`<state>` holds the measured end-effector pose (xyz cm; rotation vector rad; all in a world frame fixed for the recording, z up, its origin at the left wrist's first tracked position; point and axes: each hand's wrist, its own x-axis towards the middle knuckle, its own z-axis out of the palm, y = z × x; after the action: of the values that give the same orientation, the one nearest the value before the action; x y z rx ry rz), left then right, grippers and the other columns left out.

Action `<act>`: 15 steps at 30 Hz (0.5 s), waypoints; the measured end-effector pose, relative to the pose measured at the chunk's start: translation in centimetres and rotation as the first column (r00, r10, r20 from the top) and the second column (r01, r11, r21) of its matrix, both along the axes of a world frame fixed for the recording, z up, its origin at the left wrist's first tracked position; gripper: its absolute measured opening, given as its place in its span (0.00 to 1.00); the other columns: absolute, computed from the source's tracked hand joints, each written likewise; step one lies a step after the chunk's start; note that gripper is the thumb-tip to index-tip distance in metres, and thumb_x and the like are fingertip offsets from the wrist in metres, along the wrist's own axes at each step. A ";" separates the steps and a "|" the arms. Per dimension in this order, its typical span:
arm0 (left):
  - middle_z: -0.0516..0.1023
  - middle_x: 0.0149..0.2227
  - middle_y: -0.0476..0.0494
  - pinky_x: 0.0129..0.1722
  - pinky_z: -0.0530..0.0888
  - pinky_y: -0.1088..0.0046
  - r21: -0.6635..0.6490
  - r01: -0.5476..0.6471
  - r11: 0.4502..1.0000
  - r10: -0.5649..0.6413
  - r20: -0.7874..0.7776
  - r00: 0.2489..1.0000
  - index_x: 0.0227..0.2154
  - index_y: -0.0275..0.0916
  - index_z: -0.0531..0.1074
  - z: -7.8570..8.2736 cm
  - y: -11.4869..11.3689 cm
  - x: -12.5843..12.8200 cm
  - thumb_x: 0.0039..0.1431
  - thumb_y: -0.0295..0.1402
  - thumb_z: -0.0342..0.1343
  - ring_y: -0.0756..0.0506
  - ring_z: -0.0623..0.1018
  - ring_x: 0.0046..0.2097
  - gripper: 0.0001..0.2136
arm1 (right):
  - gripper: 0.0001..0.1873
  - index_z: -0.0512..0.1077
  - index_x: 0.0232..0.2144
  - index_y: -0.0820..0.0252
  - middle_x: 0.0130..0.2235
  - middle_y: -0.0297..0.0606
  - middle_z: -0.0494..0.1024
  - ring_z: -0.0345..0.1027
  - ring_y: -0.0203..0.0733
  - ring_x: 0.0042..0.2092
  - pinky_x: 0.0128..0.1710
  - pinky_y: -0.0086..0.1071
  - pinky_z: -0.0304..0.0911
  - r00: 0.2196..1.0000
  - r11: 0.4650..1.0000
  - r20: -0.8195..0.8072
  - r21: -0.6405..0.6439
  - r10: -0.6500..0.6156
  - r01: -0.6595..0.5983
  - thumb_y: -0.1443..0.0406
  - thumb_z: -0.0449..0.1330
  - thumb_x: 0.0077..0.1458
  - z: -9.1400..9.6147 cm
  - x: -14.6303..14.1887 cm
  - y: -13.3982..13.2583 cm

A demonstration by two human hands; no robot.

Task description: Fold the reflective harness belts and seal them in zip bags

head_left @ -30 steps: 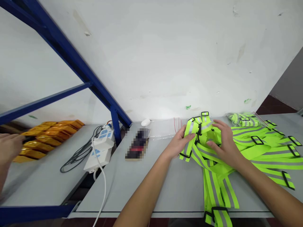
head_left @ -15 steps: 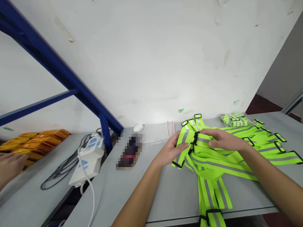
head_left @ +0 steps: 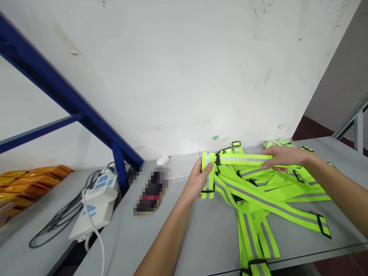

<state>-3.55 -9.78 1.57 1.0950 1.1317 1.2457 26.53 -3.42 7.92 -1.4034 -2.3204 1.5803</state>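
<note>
A person's left hand (head_left: 198,179) pinches the folded end of a neon reflective strap (head_left: 244,159) while the right hand (head_left: 283,156) closes on it farther along, holding it taut above the tangled strap pile (head_left: 267,199) on the grey worktop (head_left: 201,230).

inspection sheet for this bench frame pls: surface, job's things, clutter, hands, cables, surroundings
Surface: grey table, bare in front of the left forearm.
Job's things: neon yellow reflective strap stretched level between both hands; tangled strap pile under it, some ends hanging over the near edge.
Clutter: white oval object by the wall; blurred dark item; orange packs on the neighbouring table.
Hands: left hand pinches the strap's folded left end; right hand grips it further along.
Cables: white power strip with white and black cords.
Surroundings: scuffed white wall; blue rack frame.
</note>
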 end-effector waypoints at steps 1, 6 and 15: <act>0.78 0.47 0.44 0.44 0.73 0.66 -0.023 0.004 1.000 -0.003 0.015 1.000 0.51 0.44 0.68 0.0 0.0 -0.1 0.51 0.47 0.60 0.40 0.78 0.46 0.25 | 0.18 0.70 0.31 0.57 0.16 0.29 0.67 0.58 0.35 0.17 0.20 0.30 0.56 0.999 1.000 0.034 0.007 -0.020 0.019 0.50 0.62 0.48 0.2 1.3 0.1; 0.79 0.44 0.42 0.41 0.74 0.65 -0.057 0.016 0.998 -0.017 -0.027 0.999 0.49 0.41 0.69 -0.5 0.3 -0.1 0.51 0.48 0.60 0.40 0.79 0.42 0.25 | 0.22 0.66 0.25 0.56 0.17 0.29 0.66 0.58 0.35 0.18 0.20 0.31 0.54 0.979 0.993 0.169 0.047 -0.112 0.105 0.46 0.63 0.45 0.9 6.9 -0.2; 0.78 0.46 0.41 0.45 0.73 0.62 -0.019 -0.012 1.000 0.008 -0.219 0.976 0.48 0.41 0.69 -2.2 1.1 0.0 0.52 0.50 0.59 0.39 0.78 0.46 0.25 | 0.28 0.61 0.20 0.57 0.21 0.29 0.60 0.51 0.34 0.24 0.24 0.30 0.45 0.927 0.885 0.234 0.433 -0.294 0.171 0.40 0.61 0.43 -0.8 11.0 0.2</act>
<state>-3.55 -8.65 -0.64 1.2353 1.3142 1.1381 37.50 -3.27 7.14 -1.8102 -2.3195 0.8056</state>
